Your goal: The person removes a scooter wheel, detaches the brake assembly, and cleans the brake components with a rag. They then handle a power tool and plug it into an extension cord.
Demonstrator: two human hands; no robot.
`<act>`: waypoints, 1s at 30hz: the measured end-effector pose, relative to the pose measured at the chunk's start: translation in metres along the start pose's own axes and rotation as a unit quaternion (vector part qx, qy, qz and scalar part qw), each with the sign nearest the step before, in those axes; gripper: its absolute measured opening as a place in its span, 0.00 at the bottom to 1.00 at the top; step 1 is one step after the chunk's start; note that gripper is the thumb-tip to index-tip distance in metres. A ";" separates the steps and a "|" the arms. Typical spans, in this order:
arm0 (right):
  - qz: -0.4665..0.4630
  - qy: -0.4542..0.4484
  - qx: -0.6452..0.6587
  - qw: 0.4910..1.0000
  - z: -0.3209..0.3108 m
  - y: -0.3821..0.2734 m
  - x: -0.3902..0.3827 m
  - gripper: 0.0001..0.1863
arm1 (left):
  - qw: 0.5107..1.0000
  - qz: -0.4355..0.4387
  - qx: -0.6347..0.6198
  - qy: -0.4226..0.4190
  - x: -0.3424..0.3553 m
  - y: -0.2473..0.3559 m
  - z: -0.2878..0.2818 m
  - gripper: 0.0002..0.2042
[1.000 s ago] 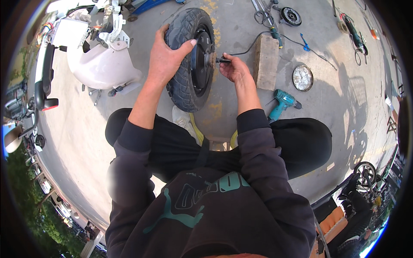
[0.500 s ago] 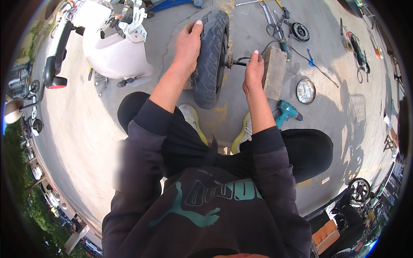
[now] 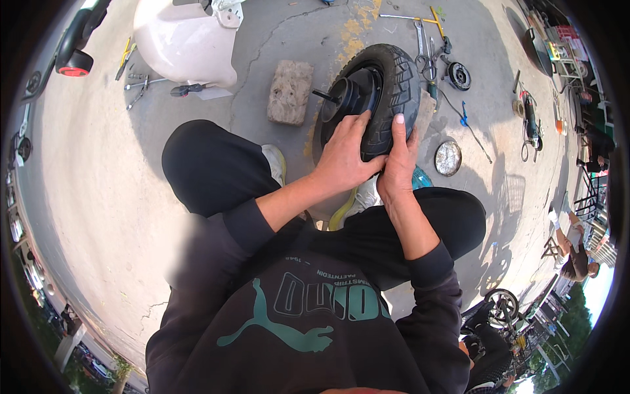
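My left hand (image 3: 343,154) grips the lower left of a black scooter wheel (image 3: 396,77), its fingers over the rim and its thumb on the tire. My right hand (image 3: 398,164) holds the tire's lower right side, thumb pointing up along the tread. The wheel stands tilted between my feet, its dark hub (image 3: 342,92) facing left with the axle rod (image 3: 323,94) sticking out. A pale block (image 3: 428,108) lies behind the wheel's right side, mostly hidden. The teal drill (image 3: 420,178) shows partly beyond my right hand.
Left are a stone block (image 3: 289,92), white body panel (image 3: 186,41) and tools (image 3: 141,84). Right are wrenches (image 3: 420,43), a round black part (image 3: 457,75), metal tin (image 3: 447,158), cable (image 3: 469,131) and angle tool (image 3: 530,118). Another person (image 3: 575,253) sits at the far right.
The wheel has moved right and turned, so the axle now points left; the stone block it covered shows. My left hand moved down and right; my right hand left the axle for the tire.
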State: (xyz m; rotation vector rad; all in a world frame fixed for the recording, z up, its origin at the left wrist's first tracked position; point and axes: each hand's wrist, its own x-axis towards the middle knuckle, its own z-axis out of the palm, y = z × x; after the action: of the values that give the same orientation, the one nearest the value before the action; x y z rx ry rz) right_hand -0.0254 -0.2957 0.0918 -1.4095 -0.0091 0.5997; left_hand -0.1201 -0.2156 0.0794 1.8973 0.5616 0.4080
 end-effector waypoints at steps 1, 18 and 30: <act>0.028 0.010 0.007 1.000 -0.001 0.000 0.002 0.33 | 1.000 0.013 0.023 0.000 0.002 -0.001 0.007 0.42; -0.199 -0.024 -0.379 0.904 0.006 -0.032 0.039 0.40 | 0.993 -0.078 -0.085 0.031 0.049 0.013 0.006 0.29; -0.421 -0.187 -0.526 0.715 0.061 -0.026 0.033 0.41 | 0.981 -0.019 -0.173 0.088 0.043 -0.054 -0.028 0.23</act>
State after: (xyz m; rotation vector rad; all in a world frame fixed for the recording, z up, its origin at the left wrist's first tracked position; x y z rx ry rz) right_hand -0.0090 -0.2283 0.1156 -2.0850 -1.4628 0.0206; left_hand -0.1093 -0.1534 0.0411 1.5232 0.5997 0.6131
